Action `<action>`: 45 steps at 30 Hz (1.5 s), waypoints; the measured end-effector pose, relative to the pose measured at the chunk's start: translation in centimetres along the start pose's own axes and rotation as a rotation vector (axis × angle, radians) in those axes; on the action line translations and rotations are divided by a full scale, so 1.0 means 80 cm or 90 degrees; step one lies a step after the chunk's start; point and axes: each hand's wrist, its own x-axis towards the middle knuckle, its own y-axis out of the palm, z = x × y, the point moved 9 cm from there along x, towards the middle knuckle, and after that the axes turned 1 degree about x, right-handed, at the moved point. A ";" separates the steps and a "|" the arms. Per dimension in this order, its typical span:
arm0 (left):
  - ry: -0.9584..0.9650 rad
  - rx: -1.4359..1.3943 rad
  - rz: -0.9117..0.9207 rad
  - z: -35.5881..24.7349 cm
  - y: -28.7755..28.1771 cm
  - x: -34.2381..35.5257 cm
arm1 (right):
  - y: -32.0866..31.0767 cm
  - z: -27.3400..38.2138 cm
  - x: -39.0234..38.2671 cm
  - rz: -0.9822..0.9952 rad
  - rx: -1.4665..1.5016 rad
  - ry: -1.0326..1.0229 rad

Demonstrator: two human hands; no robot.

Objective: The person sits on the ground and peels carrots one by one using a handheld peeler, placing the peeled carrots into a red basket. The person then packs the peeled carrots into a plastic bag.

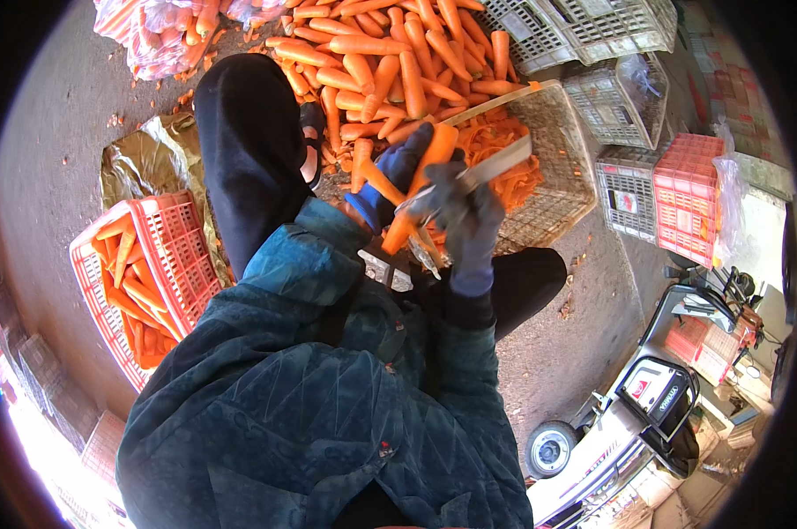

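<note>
Two gloved hands work one carrot (420,181) above the peel-filled crate (557,167): left hand (390,181) is clamped round its thick upper end, right hand (469,216) grips a peeler (495,166). Stiff, probably slippery when peeled; best held at that thick end.

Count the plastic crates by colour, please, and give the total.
Red plastic crates: 2, one holding carrots, one at the right
Grey or white plastic crates: 5 that I can tell, the nearest holding orange peelings
Total: 7
</note>
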 end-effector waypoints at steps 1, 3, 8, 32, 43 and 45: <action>0.026 0.169 -0.023 -0.006 0.003 -0.006 | -0.031 -0.018 0.018 -0.049 -0.057 0.027; -0.009 0.255 -0.036 0.008 0.043 -0.023 | -0.099 -0.041 0.056 -0.175 -0.008 0.037; -0.032 -0.146 -0.061 0.006 0.089 -0.040 | -0.357 -0.121 0.087 -0.540 -0.006 0.038; -0.061 0.092 -0.033 -0.007 0.080 -0.017 | -0.143 -0.076 0.099 -0.145 0.165 0.037; -0.127 -0.356 0.215 -0.035 0.090 -0.032 | -0.299 -0.122 0.082 -0.382 -0.138 0.147; -0.163 -0.529 0.179 -0.035 0.092 -0.022 | -0.290 -0.116 0.049 -0.355 -0.201 0.211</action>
